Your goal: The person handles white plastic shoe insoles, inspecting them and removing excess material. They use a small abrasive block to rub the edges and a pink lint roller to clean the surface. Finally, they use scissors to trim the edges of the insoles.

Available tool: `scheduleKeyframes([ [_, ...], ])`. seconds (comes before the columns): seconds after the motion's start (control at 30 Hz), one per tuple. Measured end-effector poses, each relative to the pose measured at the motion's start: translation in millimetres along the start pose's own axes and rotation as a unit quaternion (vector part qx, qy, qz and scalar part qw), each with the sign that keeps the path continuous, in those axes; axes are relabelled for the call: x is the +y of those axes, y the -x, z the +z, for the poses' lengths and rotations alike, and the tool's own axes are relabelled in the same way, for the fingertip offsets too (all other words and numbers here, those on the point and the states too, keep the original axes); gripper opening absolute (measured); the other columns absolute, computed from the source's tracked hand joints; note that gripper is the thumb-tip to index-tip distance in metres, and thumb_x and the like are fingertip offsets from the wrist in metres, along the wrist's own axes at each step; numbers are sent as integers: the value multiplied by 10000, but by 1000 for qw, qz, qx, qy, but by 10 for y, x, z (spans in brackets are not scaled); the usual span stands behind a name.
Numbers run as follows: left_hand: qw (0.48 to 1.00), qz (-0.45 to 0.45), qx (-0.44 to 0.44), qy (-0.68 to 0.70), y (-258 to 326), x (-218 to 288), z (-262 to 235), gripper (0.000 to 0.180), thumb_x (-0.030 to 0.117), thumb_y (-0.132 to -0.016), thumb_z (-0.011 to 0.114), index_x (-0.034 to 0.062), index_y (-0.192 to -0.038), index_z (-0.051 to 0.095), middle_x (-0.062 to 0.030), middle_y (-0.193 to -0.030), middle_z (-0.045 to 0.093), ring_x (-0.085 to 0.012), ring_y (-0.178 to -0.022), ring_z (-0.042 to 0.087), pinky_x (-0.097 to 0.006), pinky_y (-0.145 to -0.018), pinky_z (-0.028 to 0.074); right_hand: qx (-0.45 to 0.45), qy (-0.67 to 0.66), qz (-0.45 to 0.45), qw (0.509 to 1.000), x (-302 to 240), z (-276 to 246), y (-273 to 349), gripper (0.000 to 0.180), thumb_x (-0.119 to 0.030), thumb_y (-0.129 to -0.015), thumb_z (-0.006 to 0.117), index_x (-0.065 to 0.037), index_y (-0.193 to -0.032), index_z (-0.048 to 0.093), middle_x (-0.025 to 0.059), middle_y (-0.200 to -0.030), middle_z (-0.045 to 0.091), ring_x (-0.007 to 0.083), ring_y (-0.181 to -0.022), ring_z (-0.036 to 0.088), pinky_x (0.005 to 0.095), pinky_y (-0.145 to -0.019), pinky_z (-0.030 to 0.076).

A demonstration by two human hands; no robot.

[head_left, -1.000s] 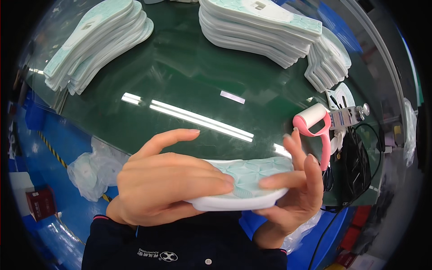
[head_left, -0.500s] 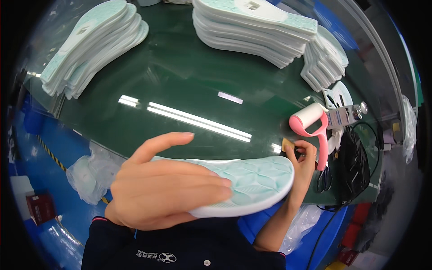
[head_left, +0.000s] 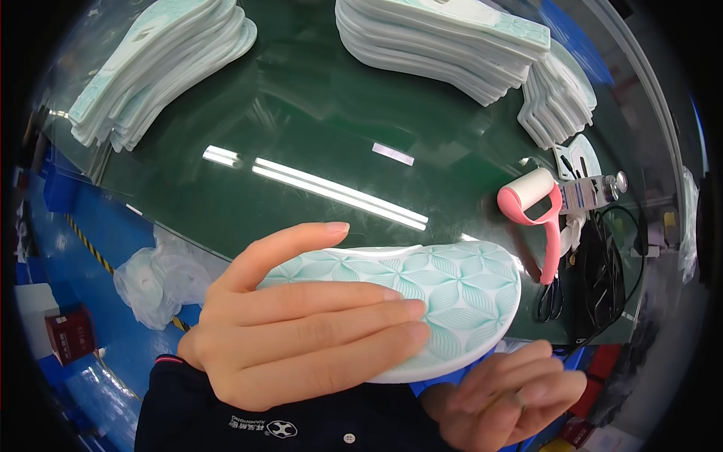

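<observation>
Closest in, low at the person's right, the right hand (head_left: pixel 512 395) hangs off the panel's near edge, fingers curled in toward the thumb; blur hides whether anything is pinched there. Just left and a little farther, the left hand (head_left: pixel 316 335) holds a sole-shaped panel (head_left: pixel 471 290) — white rim, pale green leaf pattern facing up. Three fingers lie together across its top, the far-side finger arches clear, the thumb is out of sight. The panel lies at the near side of the green table (head_left: pixel 316 113); whether it touches the top, cannot tell. Off the left edge, a crumpled clear plastic bag (head_left: pixel 154 282) over blue floor. Right side, outward: black loop handles (head_left: pixel 550 303), a black bag (head_left: pixel 602 279), a pink-handled roller (head_left: pixel 552 248), a clear bottle (head_left: pixel 584 194) on its side. Far edge: similar panels in stacks — left stack (head_left: pixel 166 68), middle stack (head_left: pixel 437 56), smaller right stack (head_left: pixel 557 98).
</observation>
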State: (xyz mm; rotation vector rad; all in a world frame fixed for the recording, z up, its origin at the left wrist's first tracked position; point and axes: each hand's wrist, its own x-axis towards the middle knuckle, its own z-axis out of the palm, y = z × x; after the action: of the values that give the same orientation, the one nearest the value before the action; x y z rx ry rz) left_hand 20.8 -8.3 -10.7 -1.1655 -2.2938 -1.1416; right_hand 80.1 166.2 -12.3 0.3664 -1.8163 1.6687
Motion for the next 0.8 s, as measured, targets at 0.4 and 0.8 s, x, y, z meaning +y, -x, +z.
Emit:
scheduleKeyframes([
  [0.4,997,0,70,-32,46,22,129,54,94,-722,639,92,-771,660,-41,-767,676,-129,-752,643,-429,-923,368,69,83,-53,993,242,166,70,230,-55,-730,560,-34,-856,369,29,-563,424,108,-481,385,227,-486,331],
  [0.8,996,17,78,-43,37,17,203,51,104,-726,631,99,-771,656,-35,-769,676,-130,-755,642,-435,-925,366,-37,15,-38,998,233,147,95,264,17,-720,581,-21,-852,356,42,-524,441,119,-460,447,249,-503,407],
])
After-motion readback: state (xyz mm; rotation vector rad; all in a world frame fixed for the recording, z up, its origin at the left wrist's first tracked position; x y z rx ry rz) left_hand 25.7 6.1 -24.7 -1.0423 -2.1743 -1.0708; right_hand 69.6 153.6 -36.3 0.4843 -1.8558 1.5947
